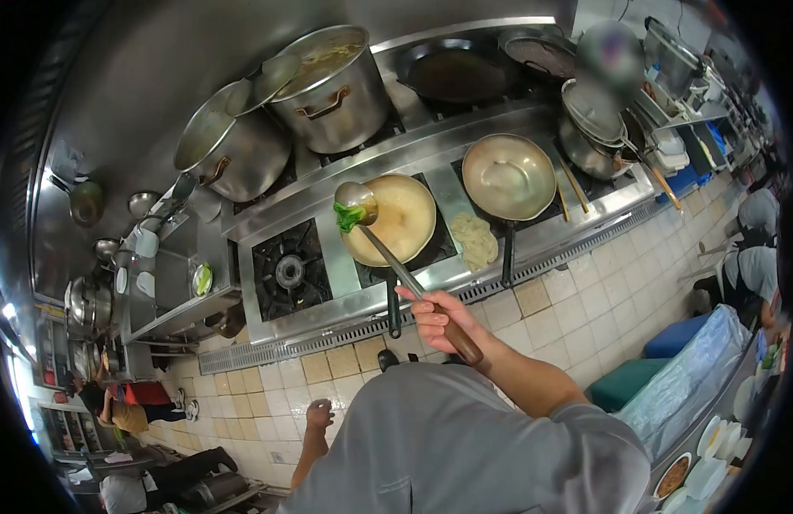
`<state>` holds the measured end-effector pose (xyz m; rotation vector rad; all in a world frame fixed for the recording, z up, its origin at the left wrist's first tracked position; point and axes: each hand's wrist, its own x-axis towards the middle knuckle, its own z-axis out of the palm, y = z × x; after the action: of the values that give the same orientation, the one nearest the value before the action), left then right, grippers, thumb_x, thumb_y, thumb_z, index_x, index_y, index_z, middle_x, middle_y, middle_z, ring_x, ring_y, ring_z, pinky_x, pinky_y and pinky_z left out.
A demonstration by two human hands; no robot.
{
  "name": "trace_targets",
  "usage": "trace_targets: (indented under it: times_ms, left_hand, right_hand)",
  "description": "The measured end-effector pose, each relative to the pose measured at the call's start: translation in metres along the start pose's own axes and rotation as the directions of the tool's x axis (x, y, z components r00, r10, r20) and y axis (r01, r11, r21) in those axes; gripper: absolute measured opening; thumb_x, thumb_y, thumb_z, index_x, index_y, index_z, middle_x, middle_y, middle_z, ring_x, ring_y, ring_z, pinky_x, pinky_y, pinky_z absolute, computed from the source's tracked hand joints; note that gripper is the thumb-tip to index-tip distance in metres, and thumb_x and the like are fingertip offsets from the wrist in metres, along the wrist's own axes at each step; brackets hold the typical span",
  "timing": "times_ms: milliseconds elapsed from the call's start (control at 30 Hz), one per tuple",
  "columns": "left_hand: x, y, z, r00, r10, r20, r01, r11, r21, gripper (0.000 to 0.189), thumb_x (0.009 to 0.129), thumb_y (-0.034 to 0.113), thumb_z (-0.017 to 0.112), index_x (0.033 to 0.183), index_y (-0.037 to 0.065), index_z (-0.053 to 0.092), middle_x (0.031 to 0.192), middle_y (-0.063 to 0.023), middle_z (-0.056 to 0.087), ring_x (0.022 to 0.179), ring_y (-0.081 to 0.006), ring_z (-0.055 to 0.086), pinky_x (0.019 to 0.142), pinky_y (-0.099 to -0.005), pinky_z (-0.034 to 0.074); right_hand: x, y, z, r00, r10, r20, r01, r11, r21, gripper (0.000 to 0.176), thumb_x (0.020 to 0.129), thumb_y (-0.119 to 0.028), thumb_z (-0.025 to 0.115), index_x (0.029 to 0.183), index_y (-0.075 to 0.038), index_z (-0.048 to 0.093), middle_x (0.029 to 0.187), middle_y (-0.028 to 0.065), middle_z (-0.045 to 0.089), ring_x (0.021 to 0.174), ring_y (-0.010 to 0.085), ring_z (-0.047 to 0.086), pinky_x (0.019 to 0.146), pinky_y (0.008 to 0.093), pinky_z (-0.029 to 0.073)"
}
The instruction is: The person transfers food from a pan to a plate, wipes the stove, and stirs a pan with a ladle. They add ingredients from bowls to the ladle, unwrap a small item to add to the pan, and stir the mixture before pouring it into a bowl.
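The step in hand looks to be working greens [349,216] with the ladle [357,202] at the pan [435,219]. The greens sit at the lower left edge of the ladle's bowl, over the pan's left side; whether they touch the pan's rim is hard to tell. Pale liquid [409,206] fills the pan, which stands on the stove [323,224] between a bare burner [289,271] and a cloth [475,242].

The next move seems to call for a steady bowl, since the greens lie right at its edge and could slip off.

The right hand [442,320] has its grip closed around the ladle's wooden handle, fingers wrapped and the forearm reaching in from the right, so the shaft slants up and left across the pan. The left hand [320,414] hangs low beside the body, over the floor, fingers loosely bent, with nothing seen in its grip.
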<state>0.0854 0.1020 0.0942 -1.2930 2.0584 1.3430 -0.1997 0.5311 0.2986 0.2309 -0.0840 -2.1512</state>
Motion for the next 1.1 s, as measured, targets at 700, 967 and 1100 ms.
trace_targets:
  times_ms: [700,967,1100]
  left_hand:
    - [0.152,-0.058,0.023,0.431,0.53,0.73,-0.682,-0.338,0.648,0.015,0.087,0.022,0.058,0.075,0.012,0.061,0.075,-0.0078,0.063,0.075,-0.0295,0.066,0.065,-0.0443,0.051]
    - [0.121,0.048,0.075,0.873,0.176,0.454,-0.278,0.946,0.168,0.025,0.092,0.018,0.066,0.109,0.0,0.069,0.082,-0.0059,0.063,0.073,-0.0133,0.056,0.07,-0.0294,0.048]
    - [0.111,0.091,0.132,0.804,0.205,0.558,-0.422,0.858,0.292,0.026,0.092,0.019,0.066,0.11,0.0,0.069,0.084,-0.0062,0.064,0.074,-0.0135,0.057,0.07,-0.0295,0.048]
  right_hand:
    - [-0.023,0.06,0.071,0.973,-0.114,-0.203,0.02,0.909,-0.417,0.026,0.092,-0.029,0.066,0.073,-0.016,0.054,0.057,-0.0061,0.039,0.049,0.0071,0.041,0.041,0.0257,0.032]
    - [-0.074,0.088,0.055,0.855,-0.44,-0.273,0.282,0.838,-0.468,0.018,0.095,-0.022,0.063,0.084,-0.008,0.058,0.067,-0.0033,0.051,0.052,0.0065,0.044,0.048,0.0236,0.036]
    - [-0.159,0.109,0.052,0.815,-0.538,-0.213,0.379,0.775,-0.506,0.017,0.096,-0.024,0.057,0.103,-0.009,0.059,0.071,-0.0041,0.052,0.054,0.0062,0.047,0.044,0.0232,0.036]
